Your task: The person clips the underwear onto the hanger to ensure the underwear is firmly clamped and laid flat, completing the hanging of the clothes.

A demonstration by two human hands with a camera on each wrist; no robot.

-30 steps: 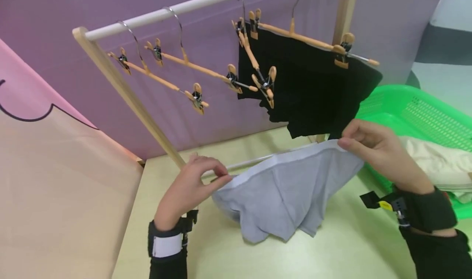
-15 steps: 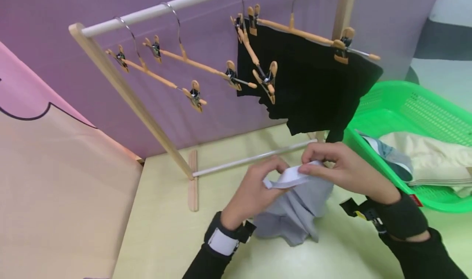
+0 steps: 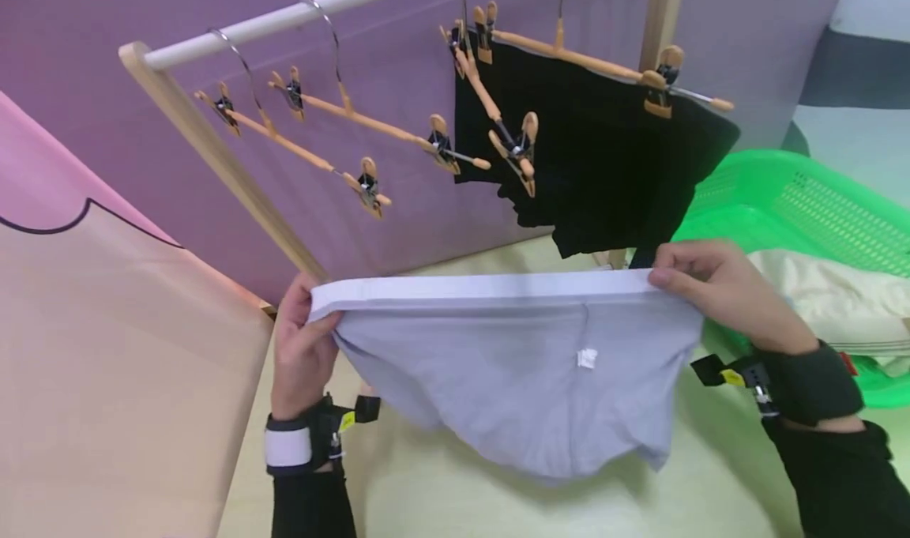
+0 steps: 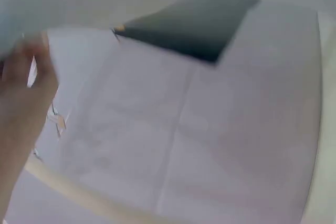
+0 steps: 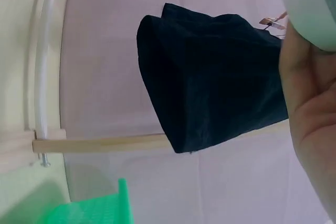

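Grey underpants [image 3: 512,380] with a pale waistband [image 3: 483,288] hang stretched between both hands in the head view. My left hand [image 3: 306,352] pinches the waistband's left end between thumb and fingers. At the right end, my right hand [image 3: 732,293] pinches it the same way. A small white label [image 3: 587,359] shows on the cloth. In the left wrist view the left hand [image 4: 26,87] is blurred at the left edge. The right wrist view has the right hand [image 5: 315,114] at its right side, fingertips mostly out of sight.
Behind the hands stands a rack with a white rail [image 3: 306,18]. Several clip hangers hang there; one carries a black garment [image 3: 590,151]. A green basket [image 3: 846,198] with a cream cloth [image 3: 832,305] inside stands on the table [image 3: 426,498] at the right.
The hands came together with the underpants bunched between them, then spread apart. The left hand moved left and the right hand right; the waistband is now pulled straight.
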